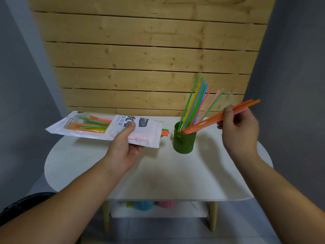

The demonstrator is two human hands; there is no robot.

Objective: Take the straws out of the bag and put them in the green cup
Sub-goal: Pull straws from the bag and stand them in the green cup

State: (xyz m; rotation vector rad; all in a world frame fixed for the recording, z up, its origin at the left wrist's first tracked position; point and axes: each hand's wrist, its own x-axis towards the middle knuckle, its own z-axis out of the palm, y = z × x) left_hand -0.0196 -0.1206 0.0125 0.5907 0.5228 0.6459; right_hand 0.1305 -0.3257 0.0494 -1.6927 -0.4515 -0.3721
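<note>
**Seating a straw bundle in the green cup; more left in the bag**

Far left: bag (98,128) is held off the white table (158,173), lying roughly level, long axis left-right, open mouth pointing right toward the cup. Orange, green and red straws show through its clear window.

Left hand (123,147) grips the bag from below, thumb pressed on the printed top face, fingers curled under.

At the mouth, a few straw tips (165,132) (green, orange) poke out, just beside the green cup (184,144) but not touching it.

Cup stands upright on the table, right of centre. A fan of loaded straws (195,103) (green, yellow, blue, pink) leans up and right out of it.

Right hand (239,127) pinches a small orange/pink bundle (207,121) near its upper end. The bundle slants: lower ends are at or just inside the cup rim, upper ends stick out up and right past the fingers.

Key relation: the bundle's axis runs down-left from the grip into the cup, so my read is that letting go drops it in. After that, the exposed tips sit left of the cup with their axis level. The right hand is free for the pull; the left only holds the bag.

Progress, as a guess: over half done.
</note>
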